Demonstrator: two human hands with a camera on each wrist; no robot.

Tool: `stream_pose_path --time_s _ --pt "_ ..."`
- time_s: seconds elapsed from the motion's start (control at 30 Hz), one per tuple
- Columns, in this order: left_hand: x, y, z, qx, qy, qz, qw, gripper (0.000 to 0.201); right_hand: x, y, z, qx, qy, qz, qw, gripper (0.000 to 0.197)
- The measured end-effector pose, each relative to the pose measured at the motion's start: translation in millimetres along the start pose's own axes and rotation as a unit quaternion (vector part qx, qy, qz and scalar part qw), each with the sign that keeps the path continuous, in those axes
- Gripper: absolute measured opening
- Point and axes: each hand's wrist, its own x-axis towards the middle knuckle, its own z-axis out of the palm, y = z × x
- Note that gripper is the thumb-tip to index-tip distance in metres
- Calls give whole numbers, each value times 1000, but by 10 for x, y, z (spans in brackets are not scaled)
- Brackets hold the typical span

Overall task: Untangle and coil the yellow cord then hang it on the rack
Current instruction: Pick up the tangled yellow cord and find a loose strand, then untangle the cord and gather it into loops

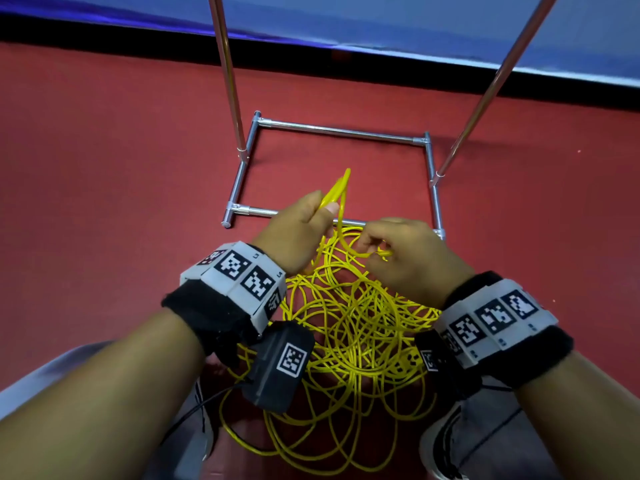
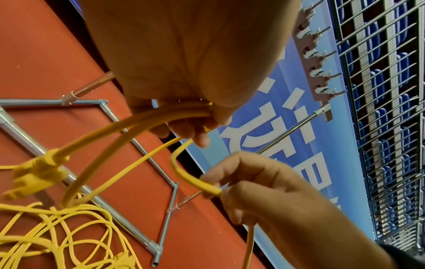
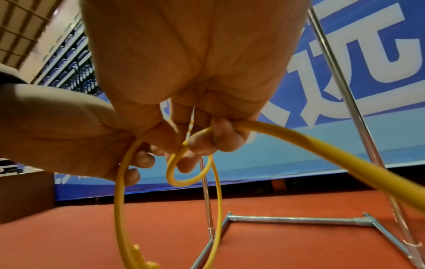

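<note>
The yellow cord (image 1: 349, 327) lies in a big messy pile on the red floor (image 1: 104, 168), right in front of the metal rack (image 1: 341, 131). The left hand (image 1: 298, 230) holds a few loops of the cord tight between thumb and fingers, up above the pile. The right hand (image 1: 405, 251) is just beside it and pinches one strand with curled fingers. A yellow plug (image 2: 36, 172) hangs from the cord.
</note>
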Motion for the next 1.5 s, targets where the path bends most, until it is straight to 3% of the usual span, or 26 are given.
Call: stream_pose_path --time_s 0.13,0.3,0.4,0.53,0.63,0.77,0.9,1.0,1.1,1.23,1.37,1.43,1.5 --pt "-22 19 110 -31 -36 4 999 23 2 -153 -72 65 24 -57 996 16" --pt "-36 -9 155 35 -57 54 996 24 22 -159 -144 218 36 27 975 23" --pt "24 -36 66 16 -6 45 999 28 2 -102 -150 263 -17 79 961 22" --pt "148 -127 -102 -126 53 -18 990 24 -81 -72 -129 251 -78 90 961 14" --pt "159 -129 -170 -197 84 -31 976 27 -122 -77 -78 219 -153 95 959 25" --pt "131 -166 -178 -174 67 -13 982 23 -113 -125 -26 199 -197 104 954 39" --pt "116 -154 -148 -162 58 -9 985 23 -71 -209 -22 257 -208 86 940 22" --pt "118 -157 -182 -137 62 -16 989 26 -69 -159 -12 296 -185 94 933 8" --pt "116 -167 -221 -105 48 -11 993 30 -43 -49 -85 337 -80 138 928 18" --pt "115 -168 -183 -136 1 -1 991 28 -6 69 -241 233 40 130 963 15" --pt "98 -93 -145 -211 -28 -14 977 27 -17 136 -333 12 58 55 997 15" --pt "85 -58 -127 -213 -33 -14 976 26 -27 98 -287 -16 45 7 999 9" --pt "75 -44 -82 -208 -50 -13 977 24 -36 27 -231 15 34 -17 999 20"
